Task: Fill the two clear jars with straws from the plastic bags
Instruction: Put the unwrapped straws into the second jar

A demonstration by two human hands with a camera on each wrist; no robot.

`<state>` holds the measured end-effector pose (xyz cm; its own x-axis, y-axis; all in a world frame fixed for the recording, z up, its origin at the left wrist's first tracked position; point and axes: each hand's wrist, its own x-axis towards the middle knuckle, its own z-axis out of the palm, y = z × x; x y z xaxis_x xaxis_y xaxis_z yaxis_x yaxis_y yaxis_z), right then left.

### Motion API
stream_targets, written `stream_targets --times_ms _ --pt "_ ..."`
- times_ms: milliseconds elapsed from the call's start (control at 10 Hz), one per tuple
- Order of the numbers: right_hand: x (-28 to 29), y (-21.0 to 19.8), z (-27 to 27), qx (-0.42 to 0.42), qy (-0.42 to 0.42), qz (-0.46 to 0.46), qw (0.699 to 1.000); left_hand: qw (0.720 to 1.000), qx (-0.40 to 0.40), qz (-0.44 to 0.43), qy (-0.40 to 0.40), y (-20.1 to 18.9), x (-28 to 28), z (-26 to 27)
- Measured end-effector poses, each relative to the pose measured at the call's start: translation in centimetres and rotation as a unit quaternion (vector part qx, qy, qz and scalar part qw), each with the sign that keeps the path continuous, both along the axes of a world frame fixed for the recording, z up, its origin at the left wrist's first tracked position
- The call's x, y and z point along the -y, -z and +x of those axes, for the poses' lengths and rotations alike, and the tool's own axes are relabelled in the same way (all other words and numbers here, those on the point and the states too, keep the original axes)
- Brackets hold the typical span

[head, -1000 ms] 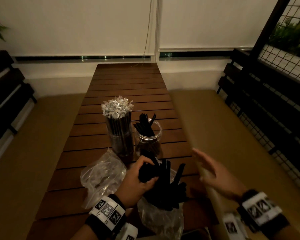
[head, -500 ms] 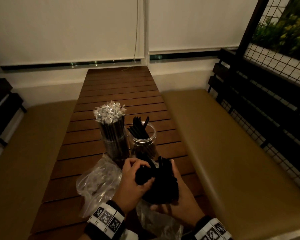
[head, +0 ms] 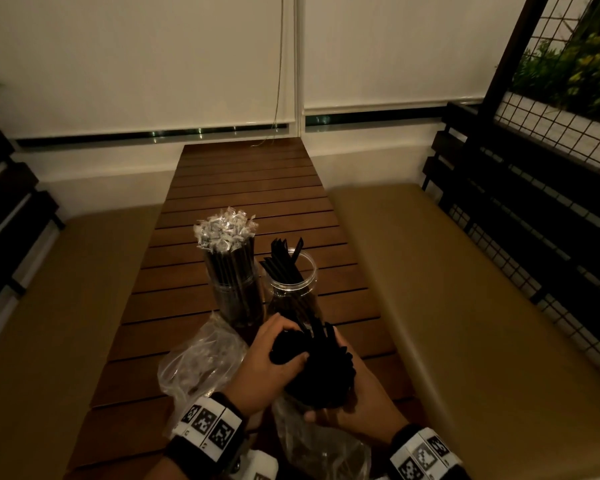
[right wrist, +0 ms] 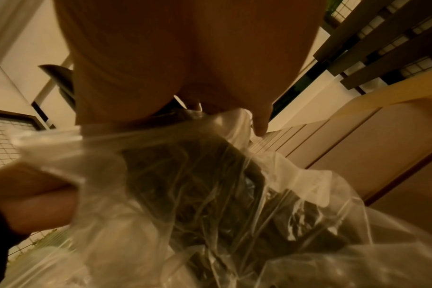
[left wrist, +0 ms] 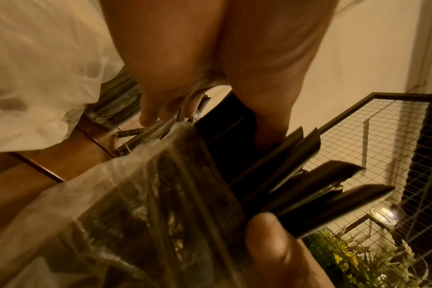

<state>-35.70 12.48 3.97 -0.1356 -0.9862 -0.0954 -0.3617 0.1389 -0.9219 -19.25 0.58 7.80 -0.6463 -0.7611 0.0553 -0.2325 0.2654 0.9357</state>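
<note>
Both hands draw black straws from a bag in front of two jars

On the slatted worktop (head: pixel 250 188), the left hand (head: pixel 267 368) has its grip curled round a bundle of black straws (head: pixel 321 362), while the right hand (head: pixel 357 400) closes its grip on the bundle and the clear plastic bag (head: pixel 312 441) it rises from. At 12 o'clock of the hands stand two clear jars: the left jar (head: pixel 238 299) packed with wrapped straws (head: pixel 224 232), the right jar (head: pixel 297 289) holding a few loose black straws (head: pixel 279 254). A second plastic bag (head: pixel 198 365) lies crumpled at 9 o'clock of the hands
</note>
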Motion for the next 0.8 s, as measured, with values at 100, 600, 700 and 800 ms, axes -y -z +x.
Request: stream_targets --times_ms 100,600,700,800 --pt "0.7 0.6 -0.7 -0.029 -0.01 0.027 0.999 1.0 -0.006 0.022 0.011 0.6 0.3 -0.1" --pt "1.4 3.6 -2.7 -0.154 -0.011 0.141 0.978 0.999 -0.028 0.023 -0.014 1.0 -0.4 0.1" --pt "1.1 1.7 -1.6 -0.043 -0.063 0.084 0.994 0.998 -0.04 0.014 -0.042 1.3 -0.8 0.1" --pt "0.8 0.2 -2.4 0.028 -0.034 0.069 0.997 0.998 -0.051 0.008 -0.047 1.5 -1.0 0.2"
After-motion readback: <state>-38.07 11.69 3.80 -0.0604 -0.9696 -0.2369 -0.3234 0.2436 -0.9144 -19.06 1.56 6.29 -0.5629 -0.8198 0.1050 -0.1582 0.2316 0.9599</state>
